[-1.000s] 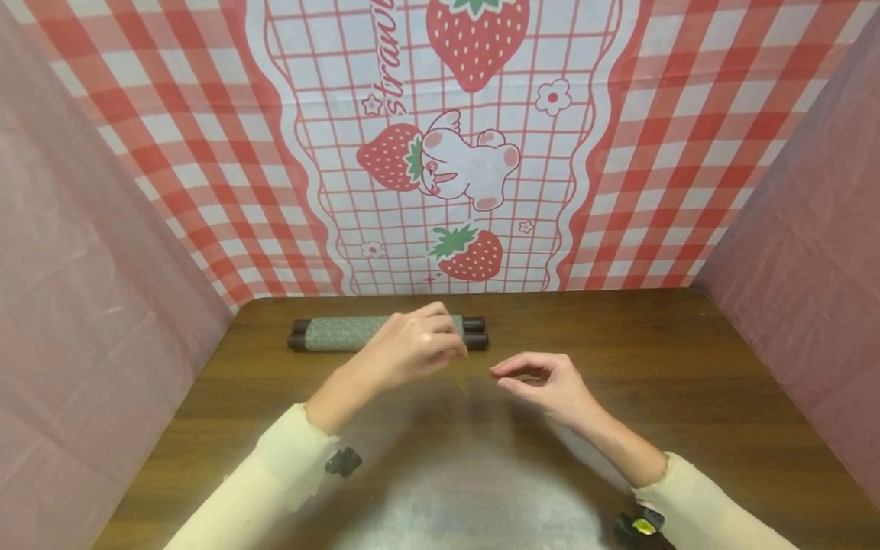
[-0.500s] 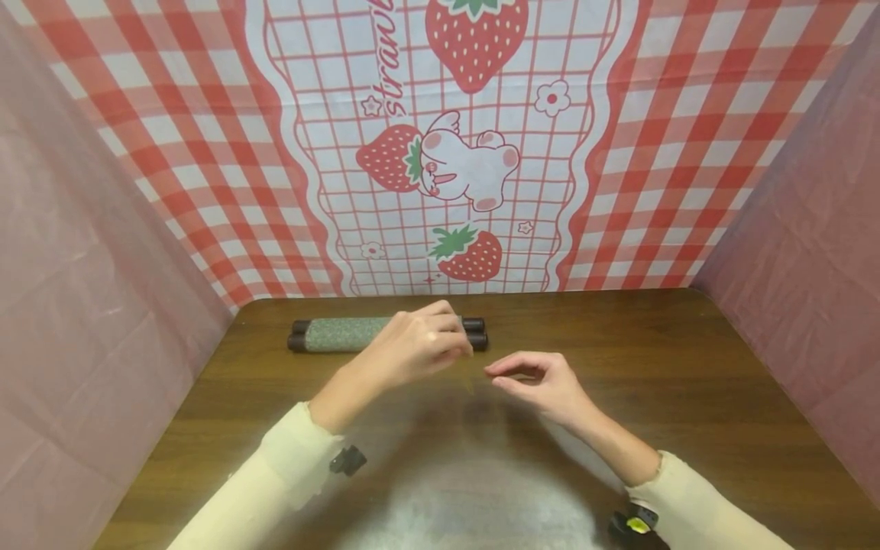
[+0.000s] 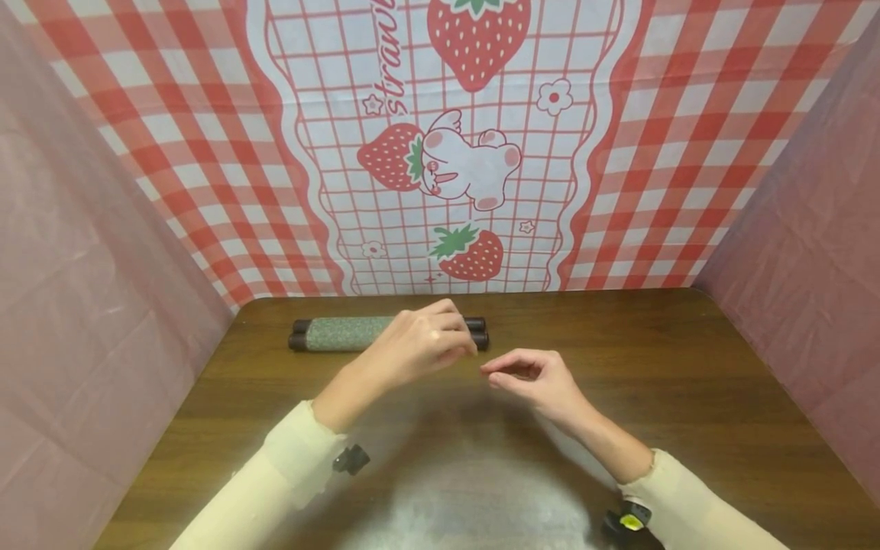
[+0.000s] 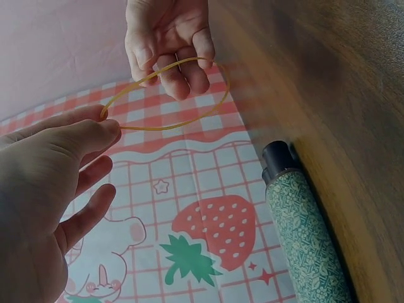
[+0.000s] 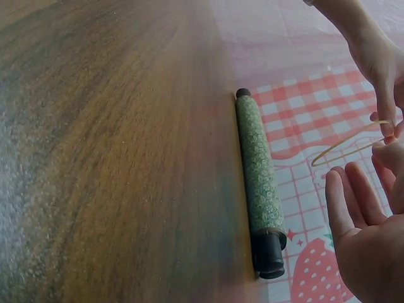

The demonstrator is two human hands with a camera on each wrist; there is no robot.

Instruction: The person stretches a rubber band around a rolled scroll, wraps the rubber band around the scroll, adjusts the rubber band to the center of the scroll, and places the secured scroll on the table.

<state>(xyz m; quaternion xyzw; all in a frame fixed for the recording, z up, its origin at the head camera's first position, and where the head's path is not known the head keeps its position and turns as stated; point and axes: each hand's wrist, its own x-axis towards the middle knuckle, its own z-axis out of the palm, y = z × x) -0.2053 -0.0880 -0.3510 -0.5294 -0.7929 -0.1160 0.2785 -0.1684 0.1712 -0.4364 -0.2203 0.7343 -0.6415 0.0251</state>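
Skinny yellow rubber band (image 4: 163, 129), a long smooth oval between the hands. The left hand (image 3: 421, 341) pinches one end; the right hand (image 3: 546, 383) is loosely bent, can't tell if it's touching.

Cream sleeves (image 3: 271, 466), black wrist cameras (image 3: 354, 460)

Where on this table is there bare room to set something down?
Bare wood shows on the table between the right hand and the right-side pink cloth, and at the front between the pale sleeves. Crowded: back left, where the green roll lies, and around the yellow band that the left hand holds.
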